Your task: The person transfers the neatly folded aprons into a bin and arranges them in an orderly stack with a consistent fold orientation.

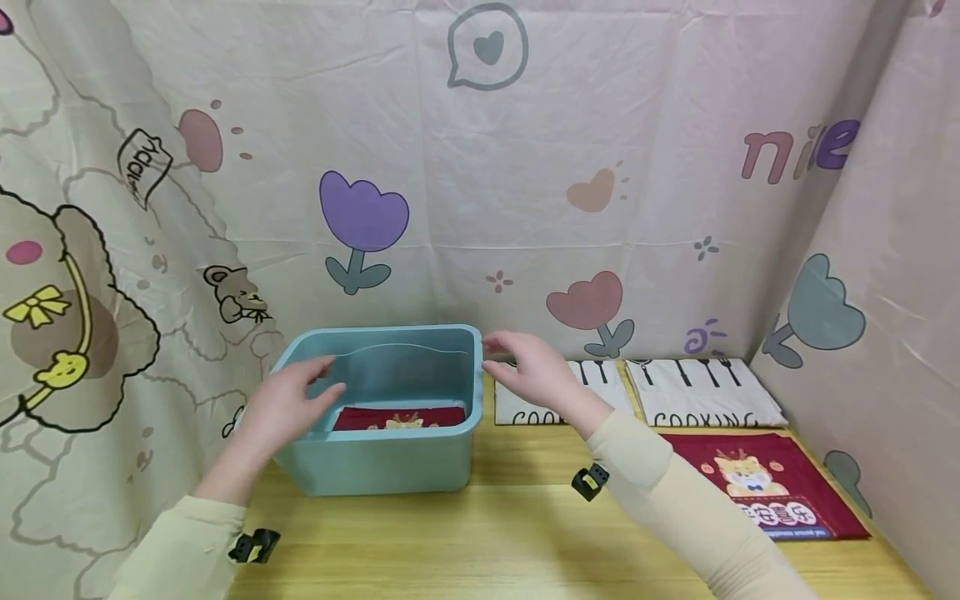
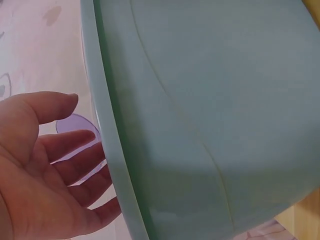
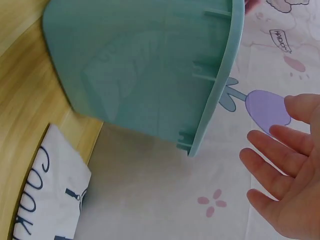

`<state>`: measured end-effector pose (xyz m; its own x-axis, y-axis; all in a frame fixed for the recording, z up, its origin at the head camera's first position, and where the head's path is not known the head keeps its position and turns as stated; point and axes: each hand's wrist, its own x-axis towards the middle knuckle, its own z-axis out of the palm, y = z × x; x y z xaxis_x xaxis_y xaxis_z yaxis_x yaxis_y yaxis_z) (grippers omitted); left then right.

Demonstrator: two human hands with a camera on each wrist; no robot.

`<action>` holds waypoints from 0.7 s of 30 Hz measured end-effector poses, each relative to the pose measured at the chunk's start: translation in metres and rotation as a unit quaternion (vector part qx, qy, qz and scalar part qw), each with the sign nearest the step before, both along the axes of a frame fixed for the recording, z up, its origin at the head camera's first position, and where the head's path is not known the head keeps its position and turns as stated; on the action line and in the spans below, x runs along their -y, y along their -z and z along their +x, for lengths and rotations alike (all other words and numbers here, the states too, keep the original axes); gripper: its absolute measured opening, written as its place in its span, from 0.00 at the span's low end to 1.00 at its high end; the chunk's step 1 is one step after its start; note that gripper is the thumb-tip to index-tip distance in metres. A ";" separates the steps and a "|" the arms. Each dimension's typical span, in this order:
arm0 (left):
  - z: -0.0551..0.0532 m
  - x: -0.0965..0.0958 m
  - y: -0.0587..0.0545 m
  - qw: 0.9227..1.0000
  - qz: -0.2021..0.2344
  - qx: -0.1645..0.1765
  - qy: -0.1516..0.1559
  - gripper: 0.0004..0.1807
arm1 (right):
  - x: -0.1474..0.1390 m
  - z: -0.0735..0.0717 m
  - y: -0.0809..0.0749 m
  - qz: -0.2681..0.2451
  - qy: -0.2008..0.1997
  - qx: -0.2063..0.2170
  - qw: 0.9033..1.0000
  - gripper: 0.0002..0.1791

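A teal plastic bin (image 1: 375, 467) stands on the table, with a dark red folded cloth (image 1: 351, 419) printed with a cartoon animal inside. My left hand (image 1: 288, 408) is over the bin's left side, fingers loosely spread and holding nothing. In the left wrist view, its fingertips are at the rim (image 2: 117, 165); whether they touch cannot be told. On the opposite side, my right hand (image 1: 534, 371) hovers beside the right rim, also holding nothing. The right wrist view shows those relaxed fingers (image 3: 272, 150) apart from the bin wall (image 3: 135, 70).
Two white folded cloths lettered COOKING, one nearer the bin (image 1: 517, 407) and one farther right (image 1: 705, 396), lie along the back of the wooden table (image 1: 420, 550). In front of them is another dark red folded cloth (image 1: 817, 492). Patterned curtains (image 1: 480, 167) enclose the back and sides.
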<state>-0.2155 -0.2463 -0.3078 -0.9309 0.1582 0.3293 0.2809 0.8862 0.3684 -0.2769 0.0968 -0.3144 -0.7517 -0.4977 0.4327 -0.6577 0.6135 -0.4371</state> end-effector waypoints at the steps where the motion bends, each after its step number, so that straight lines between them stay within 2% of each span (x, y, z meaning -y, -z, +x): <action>1: 0.001 -0.002 0.000 1.000 -0.002 -0.007 0.003 0.29 | -0.003 0.001 0.001 0.004 0.000 -0.011 1.000 0.19; 7: 0.005 -0.014 0.002 0.999 -0.015 -0.040 0.019 0.28 | -0.017 0.008 0.007 0.024 0.013 -0.077 0.997 0.18; 12: 0.009 -0.024 0.005 0.998 -0.026 -0.048 0.019 0.28 | -0.028 0.013 0.011 0.028 0.020 -0.116 0.993 0.18; 21: 0.013 -0.043 0.012 0.996 -0.036 -0.073 0.036 0.31 | -0.049 0.022 0.022 0.031 0.016 -0.130 0.991 0.17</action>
<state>-0.2030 -0.2035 -0.3199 -0.8593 0.2503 0.4461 0.3902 0.8847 0.2552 -0.2544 0.1457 -0.3360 -0.6348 -0.5079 0.5823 -0.7232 0.6559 -0.2164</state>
